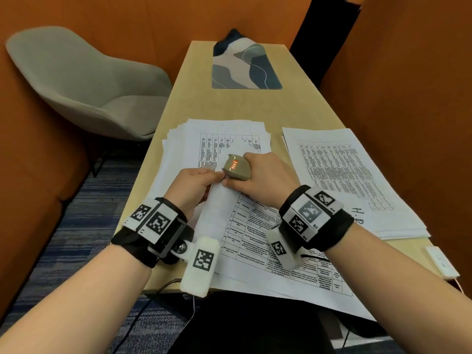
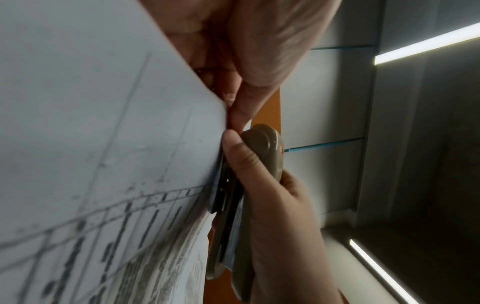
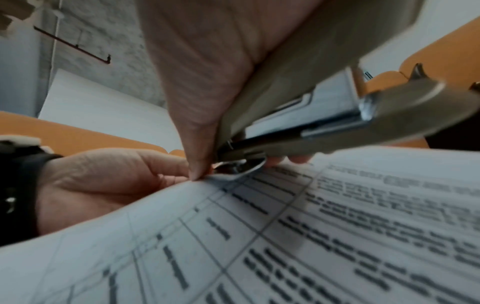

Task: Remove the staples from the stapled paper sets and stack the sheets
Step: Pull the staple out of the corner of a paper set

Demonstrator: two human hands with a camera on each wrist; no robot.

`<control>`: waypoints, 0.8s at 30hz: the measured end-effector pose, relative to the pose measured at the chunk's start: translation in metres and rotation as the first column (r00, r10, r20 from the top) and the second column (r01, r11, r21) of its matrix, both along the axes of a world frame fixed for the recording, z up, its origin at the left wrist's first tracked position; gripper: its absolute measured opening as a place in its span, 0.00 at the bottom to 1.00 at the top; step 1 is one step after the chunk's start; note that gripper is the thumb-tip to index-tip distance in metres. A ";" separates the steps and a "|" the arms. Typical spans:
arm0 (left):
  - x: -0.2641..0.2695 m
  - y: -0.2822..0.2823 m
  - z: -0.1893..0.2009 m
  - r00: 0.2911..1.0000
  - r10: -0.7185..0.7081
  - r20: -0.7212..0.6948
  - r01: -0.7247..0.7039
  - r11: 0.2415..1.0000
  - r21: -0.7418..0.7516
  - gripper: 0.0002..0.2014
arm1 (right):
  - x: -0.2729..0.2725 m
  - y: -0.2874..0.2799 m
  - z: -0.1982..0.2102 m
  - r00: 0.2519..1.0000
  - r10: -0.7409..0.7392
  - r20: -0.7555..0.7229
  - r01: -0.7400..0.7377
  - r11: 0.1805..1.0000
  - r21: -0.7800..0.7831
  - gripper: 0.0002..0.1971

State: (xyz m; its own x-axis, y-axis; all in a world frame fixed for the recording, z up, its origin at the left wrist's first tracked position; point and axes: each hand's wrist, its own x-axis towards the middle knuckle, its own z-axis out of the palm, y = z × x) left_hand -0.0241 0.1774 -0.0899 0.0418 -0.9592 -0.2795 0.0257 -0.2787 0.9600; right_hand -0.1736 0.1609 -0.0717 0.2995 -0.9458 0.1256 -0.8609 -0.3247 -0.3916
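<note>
A stapled paper set (image 1: pixel 258 238) with printed tables lies at the table's near edge, its far corner lifted. My left hand (image 1: pixel 196 183) pinches that corner (image 2: pixel 207 111) between thumb and fingers. My right hand (image 1: pixel 263 175) grips a beige stapler (image 1: pixel 236 167) marked MAX, with its metal remover tip (image 3: pixel 241 166) pressed at the same corner. The stapler (image 2: pixel 259 164) lies against the paper edge in the left wrist view. The staple itself is hidden.
A loose stack of sheets (image 1: pixel 217 141) lies behind my hands, another paper pile (image 1: pixel 344 175) to the right. A patterned mat (image 1: pixel 245 67) sits at the table's far end. A grey chair (image 1: pixel 89 83) stands left. A small white device (image 1: pixel 441 261) lies near the right edge.
</note>
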 end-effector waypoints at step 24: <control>0.010 0.014 0.000 0.993 -0.094 -0.072 0.094 0.996 -0.009 0.08 | -0.001 0.009 -0.009 0.936 -0.097 0.340 0.036 0.983 0.181 0.16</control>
State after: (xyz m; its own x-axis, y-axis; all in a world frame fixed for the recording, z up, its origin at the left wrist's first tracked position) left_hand -0.0140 0.1911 -0.0903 -0.0687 -0.9596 -0.2730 0.0689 -0.2776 0.9582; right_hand -0.1751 0.1702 -0.0805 0.2019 -0.9783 0.0466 -0.6795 -0.1742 -0.7127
